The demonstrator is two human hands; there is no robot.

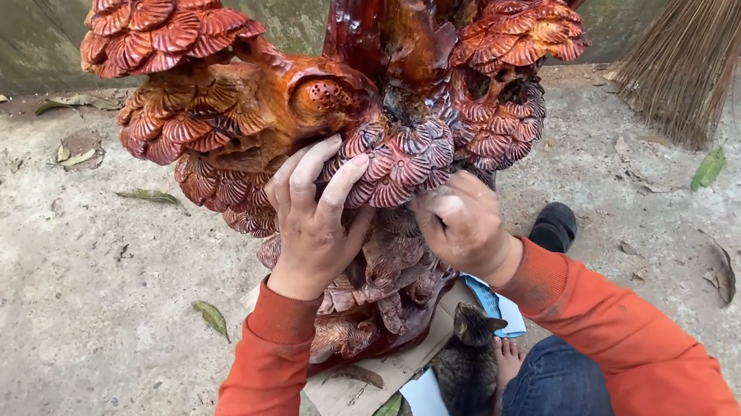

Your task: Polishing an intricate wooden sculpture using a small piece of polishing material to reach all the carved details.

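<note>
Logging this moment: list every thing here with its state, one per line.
Glossy red-brown carved wooden sculpture: upright on flat cardboard sheet.
Left hand: fingers spread, pressed on the carving.
Right hand: closed against the carving.
Small dark kitten: between the person's legs.
Straw broom: leaning on the wall.

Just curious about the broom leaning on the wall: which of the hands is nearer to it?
Right. The right hand is closer to the broom; the left hand is farther, both touching the carving.

Soft, even daylight, no hard shadows; glossy highlights on the carving (351,100). Focus sharp centrally; edges bowed by wide lens, corners perhaps slightly soft.
</note>
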